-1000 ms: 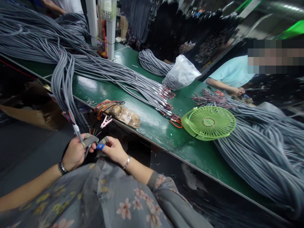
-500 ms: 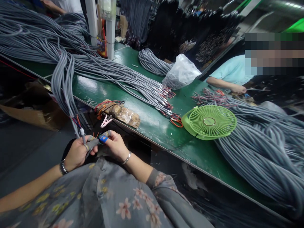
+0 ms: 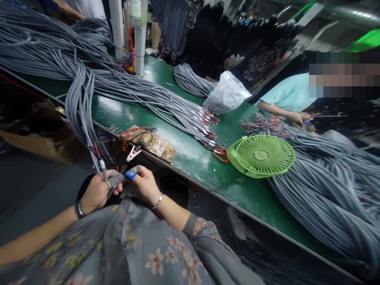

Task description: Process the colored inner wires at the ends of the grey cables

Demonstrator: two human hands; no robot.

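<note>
Two hands (image 3: 96,192) (image 3: 147,186); several wires (image 3: 122,170) (orange, green)

My shirt (image 3: 139,237) is grey and floral; my left hand (image 3: 96,192) has a dark bracelet (image 3: 78,209) and grey wraps (image 3: 115,181); my right hand (image 3: 146,187), a silver bracelet (image 3: 158,201) and blue wrap (image 3: 130,175).

Glare patches the green tabletop (image 3: 190,158) while the dim background (image 3: 204,39) blurs.

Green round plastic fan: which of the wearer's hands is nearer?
Right. In the head view, the right hand is left of the fan, in front of the shiny green tabletop; the left hand, gripping a grey round cable, is farther left.
</note>
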